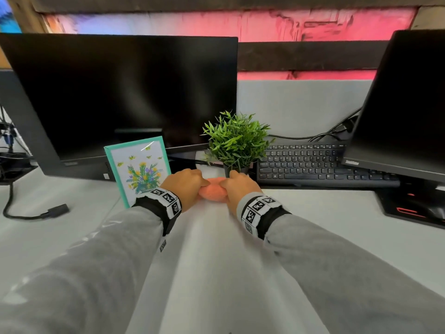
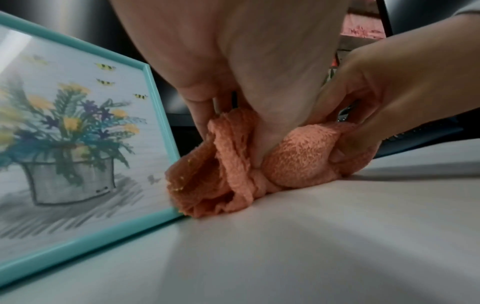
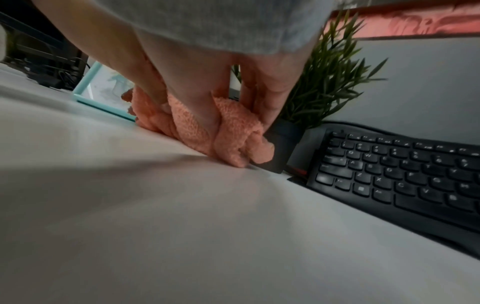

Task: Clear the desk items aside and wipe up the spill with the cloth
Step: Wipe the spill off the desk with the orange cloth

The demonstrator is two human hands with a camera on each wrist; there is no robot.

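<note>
The picture frame stood at ten o'clock of the cloth, its edge touching it. The left hand and right hand both gripped the bunched cloth with curled fingers, on the desk. The potted plant stood just beside, at one o'clock; the keyboard at two. Bare desk lay toward six.

Pale grey-white desk, smooth and matte. Bunched orange cloth pressed onto it near the back, just right of a teal picture frame standing tilted, its lower corner touching the cloth. Small potted plant in a black pot close behind the cloth. Black keyboard right of the pot. Dark monitor behind the frame, a second monitor at far right. Loose black cable at left
</note>
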